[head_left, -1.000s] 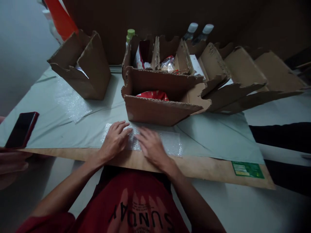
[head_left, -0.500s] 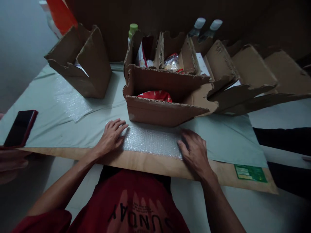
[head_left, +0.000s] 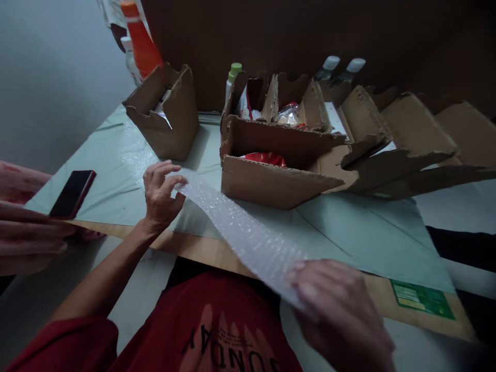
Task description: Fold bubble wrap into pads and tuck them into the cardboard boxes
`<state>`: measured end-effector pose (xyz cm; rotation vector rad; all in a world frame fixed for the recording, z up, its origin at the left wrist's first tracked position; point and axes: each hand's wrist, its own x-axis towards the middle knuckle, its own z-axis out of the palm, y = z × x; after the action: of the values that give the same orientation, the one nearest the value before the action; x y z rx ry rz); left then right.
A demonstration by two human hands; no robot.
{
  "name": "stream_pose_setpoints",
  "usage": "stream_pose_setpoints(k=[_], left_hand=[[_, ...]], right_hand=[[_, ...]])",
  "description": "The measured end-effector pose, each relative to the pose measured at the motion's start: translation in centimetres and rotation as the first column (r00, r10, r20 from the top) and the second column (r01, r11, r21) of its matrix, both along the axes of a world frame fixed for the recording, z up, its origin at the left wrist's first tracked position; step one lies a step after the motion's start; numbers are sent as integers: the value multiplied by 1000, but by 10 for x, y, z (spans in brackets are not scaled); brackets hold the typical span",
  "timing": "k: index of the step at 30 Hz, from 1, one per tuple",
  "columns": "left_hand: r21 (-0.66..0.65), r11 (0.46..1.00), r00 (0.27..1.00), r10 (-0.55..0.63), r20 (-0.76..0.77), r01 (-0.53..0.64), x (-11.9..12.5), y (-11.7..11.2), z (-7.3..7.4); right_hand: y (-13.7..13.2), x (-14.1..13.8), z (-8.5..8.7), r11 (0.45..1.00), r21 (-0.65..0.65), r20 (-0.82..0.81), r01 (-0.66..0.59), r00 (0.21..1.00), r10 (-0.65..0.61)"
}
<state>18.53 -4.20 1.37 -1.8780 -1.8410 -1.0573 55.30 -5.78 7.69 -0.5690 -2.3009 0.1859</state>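
Note:
A strip of bubble wrap [head_left: 244,235] stretches slantwise between my two hands, lifted off the table. My left hand [head_left: 160,194] pinches its far left end between thumb and fingers, above the green cloth. Close to the camera, my right hand [head_left: 337,305] is closed on the near right end and somewhat blurred by motion. Just beyond the strip stands a long cardboard box [head_left: 267,183] with a red packet [head_left: 265,158] inside. Another piece of bubble wrap [head_left: 135,155] lies flat on the cloth at the left, partly behind my left hand.
A separate cardboard box [head_left: 176,129] stands at the back left, near an orange bottle [head_left: 143,46]. Several open cardboard compartments [head_left: 418,124] run along the back right. A phone [head_left: 73,194] lies by the left edge, beside another person's hands [head_left: 31,240]. A green label [head_left: 422,299] is on the wooden edge.
The bubble wrap has been picked up from the table, its right end drawn towards me. My left hand moved left and up; my right hand came nearer. The view shifted slightly left.

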Motion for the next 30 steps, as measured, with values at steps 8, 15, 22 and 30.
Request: stream_pose_setpoints(k=[8,15,22,30], left_hand=[[-386,917,993,-79,82,105,-14,-29,-42],[-374,764,769,-238,593,525,40,-124,-13],[-463,885,691,304,655,50,68,-108,-46],[-498,864,826,329,458,-68,57,-102,-49]], right_hand=[[-17,-91,-77,958,-184,192,-220,948,254],[3,-122,-65,900,-350,166,-259,928,332],[34,-133,-59,974,-132,-24,-182,983,181],[21,-119,-95,938,-278,292,-208,912,288]])
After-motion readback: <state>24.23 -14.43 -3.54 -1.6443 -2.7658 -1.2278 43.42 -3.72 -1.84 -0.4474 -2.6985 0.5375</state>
